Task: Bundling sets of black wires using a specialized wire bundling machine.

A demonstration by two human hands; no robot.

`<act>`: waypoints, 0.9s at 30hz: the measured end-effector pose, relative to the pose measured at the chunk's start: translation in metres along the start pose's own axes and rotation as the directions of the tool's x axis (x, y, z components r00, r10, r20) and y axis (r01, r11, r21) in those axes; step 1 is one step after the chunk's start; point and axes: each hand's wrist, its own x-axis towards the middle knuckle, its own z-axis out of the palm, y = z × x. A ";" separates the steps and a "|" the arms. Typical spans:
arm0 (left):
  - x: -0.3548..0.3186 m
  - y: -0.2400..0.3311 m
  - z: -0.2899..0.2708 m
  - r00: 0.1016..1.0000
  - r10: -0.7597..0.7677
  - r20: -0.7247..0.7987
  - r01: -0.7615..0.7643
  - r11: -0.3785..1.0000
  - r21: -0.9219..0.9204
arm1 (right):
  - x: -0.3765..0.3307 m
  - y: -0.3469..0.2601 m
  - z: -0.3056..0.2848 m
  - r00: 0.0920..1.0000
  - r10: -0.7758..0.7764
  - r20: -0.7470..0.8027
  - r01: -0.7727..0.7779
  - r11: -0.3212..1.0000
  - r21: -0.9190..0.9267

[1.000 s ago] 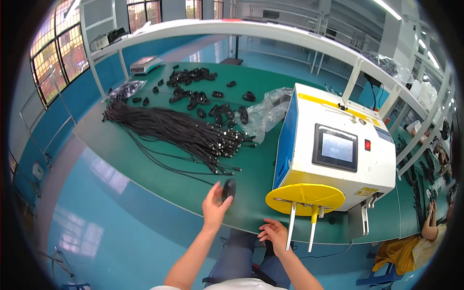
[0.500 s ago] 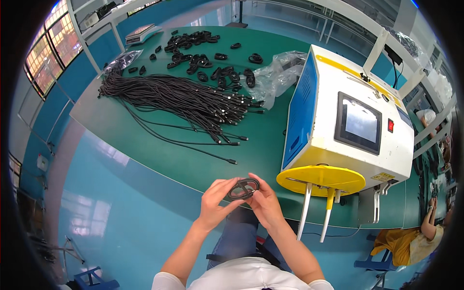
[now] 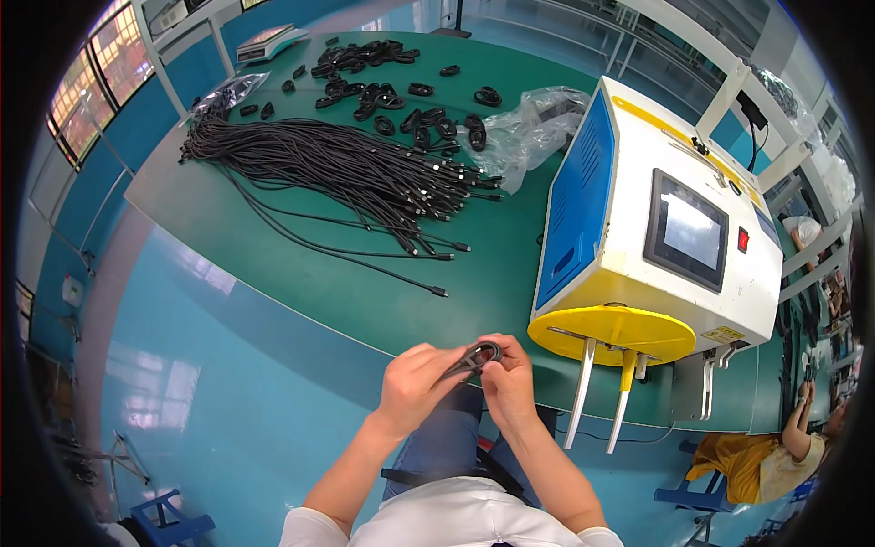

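Between both hands I hold a black cable wound into a small coil (image 3: 476,357), just above the near edge of the green table. My left hand (image 3: 415,385) grips its left side, fingers along the top and thumb beneath. The fingers of my right hand (image 3: 510,378) are curled round the coil's right end. Farther up the table lies a thick bundle of black cables (image 3: 328,173), their plug ends toward the right. A few loose cables (image 3: 365,264) stretch out from it toward me.
At right stands a white and blue machine (image 3: 638,219) with a screen, a yellow disc (image 3: 611,333) and two prongs. Several coiled cables (image 3: 365,59), clear plastic bags (image 3: 529,137) and a scale (image 3: 269,43) lie farther back on the table (image 3: 319,296). Another person (image 3: 766,465) sits at far right.
The coil has been tilted from facing me to a narrower, slanted angle and has shifted slightly right. My fingers have closed in more around it. My view has shifted slightly.
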 end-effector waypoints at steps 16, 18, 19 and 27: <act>-0.004 0.006 0.004 0.895 -0.434 0.103 0.420 0.743 -0.521 | 0.004 -0.013 0.015 0.995 -0.033 -0.096 0.036 0.999 0.028; -0.007 0.006 0.010 0.910 -0.414 0.034 0.377 0.788 -0.486 | 0.005 -0.013 0.020 0.995 -0.042 -0.090 0.044 0.999 0.021; -0.007 0.008 0.014 0.920 -0.389 -0.036 0.334 0.830 -0.446 | 0.005 -0.011 0.021 0.995 -0.044 -0.091 0.046 0.999 0.021; -0.005 0.017 0.029 0.943 -0.289 -0.167 0.232 0.927 -0.294 | 0.000 -0.002 0.023 0.996 0.000 -0.093 0.034 0.933 0.358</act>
